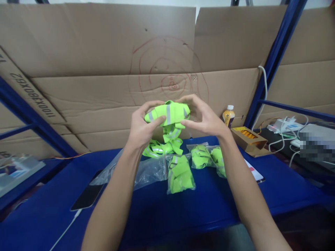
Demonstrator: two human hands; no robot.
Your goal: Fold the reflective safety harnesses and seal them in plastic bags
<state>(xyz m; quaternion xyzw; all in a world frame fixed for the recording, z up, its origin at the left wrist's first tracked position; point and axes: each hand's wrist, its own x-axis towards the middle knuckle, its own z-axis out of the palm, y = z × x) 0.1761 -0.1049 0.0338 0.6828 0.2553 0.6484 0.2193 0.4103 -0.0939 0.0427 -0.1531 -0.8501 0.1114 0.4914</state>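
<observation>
Above the far edge of the blue desk [52, 209], my left hand [140, 130] and right hand [205, 118] both pinch a folded neon vest [169, 115], fingers curled around its ends; bagged vests [180, 174] lie beneath

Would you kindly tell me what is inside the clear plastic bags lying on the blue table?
The three filled bags each hold a folded neon-yellow vest with grey reflective strips. An empty-looking bag lies left of them. The right hand's forearm covers part of the rightmost bag.
</observation>
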